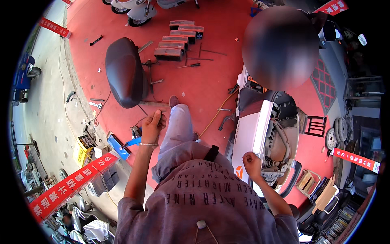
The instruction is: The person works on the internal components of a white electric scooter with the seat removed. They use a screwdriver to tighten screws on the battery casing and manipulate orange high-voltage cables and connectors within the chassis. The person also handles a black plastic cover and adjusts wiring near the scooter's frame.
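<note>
My left hand (154, 122) is raised beside my leg, fingers curled; whatever they hold, if anything, is too small to make out. Ahead of it a dark scooter seat (124, 71) lies on the red floor (209, 77) near metal tools. My right hand (251, 163) is closed beside the white body panel (248, 136) of an opened scooter, whose inner frame (276, 138) is exposed; whether it holds or touches anything is unclear. A yellow hose (215, 118) runs across the floor beside that scooter.
Several dusty rectangular blocks (174, 40) and a long screwdriver (195, 65) lie ahead. Another person, blurred (280, 46), is by the scooter. Loose wheels (333, 138) are at right, a blue tool (120, 144) and red banner strips (69, 189) at left, parked scooters (138, 14) at the back.
</note>
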The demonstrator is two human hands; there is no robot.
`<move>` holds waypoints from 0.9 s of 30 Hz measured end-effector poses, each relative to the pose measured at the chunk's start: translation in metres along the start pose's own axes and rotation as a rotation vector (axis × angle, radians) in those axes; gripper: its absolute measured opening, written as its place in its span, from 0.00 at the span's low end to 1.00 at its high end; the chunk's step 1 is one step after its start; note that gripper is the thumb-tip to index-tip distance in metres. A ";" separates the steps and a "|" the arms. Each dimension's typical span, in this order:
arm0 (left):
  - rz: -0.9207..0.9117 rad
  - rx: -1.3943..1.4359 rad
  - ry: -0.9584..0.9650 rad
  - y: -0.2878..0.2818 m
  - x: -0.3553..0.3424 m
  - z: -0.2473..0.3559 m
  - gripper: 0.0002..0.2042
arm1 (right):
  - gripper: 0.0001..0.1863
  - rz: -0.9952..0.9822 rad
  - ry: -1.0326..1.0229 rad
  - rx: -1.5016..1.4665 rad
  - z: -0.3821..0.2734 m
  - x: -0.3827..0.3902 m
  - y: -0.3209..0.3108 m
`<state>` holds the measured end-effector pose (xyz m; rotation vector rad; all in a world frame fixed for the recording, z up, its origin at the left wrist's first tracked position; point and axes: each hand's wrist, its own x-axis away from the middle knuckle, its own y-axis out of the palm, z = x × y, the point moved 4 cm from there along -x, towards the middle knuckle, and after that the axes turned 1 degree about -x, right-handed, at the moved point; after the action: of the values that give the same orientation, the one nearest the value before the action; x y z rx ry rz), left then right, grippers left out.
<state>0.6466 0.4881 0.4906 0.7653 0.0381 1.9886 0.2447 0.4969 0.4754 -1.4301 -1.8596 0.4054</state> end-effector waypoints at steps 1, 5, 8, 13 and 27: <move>0.016 0.021 -0.013 -0.004 -0.025 0.008 0.13 | 0.03 0.006 0.094 -0.232 -0.003 -0.030 0.005; 0.066 0.107 -0.086 -0.017 -0.137 0.028 0.14 | 0.03 0.019 0.392 -0.646 -0.039 -0.121 0.027; 0.086 0.125 -0.151 -0.005 -0.236 0.042 0.14 | 0.04 0.044 0.533 -0.657 -0.031 -0.165 0.048; 0.088 0.065 -0.280 0.000 -0.392 0.042 0.13 | 0.03 0.018 0.950 -0.437 -0.003 -0.246 0.078; 0.452 0.196 -0.674 0.032 -0.550 -0.055 0.12 | 0.04 -0.058 0.376 -0.144 0.044 -0.852 0.338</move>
<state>0.7761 0.0457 0.1831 1.6551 -0.3706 2.0500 0.5338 -0.1740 -0.0804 -1.4283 -1.6429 -0.0287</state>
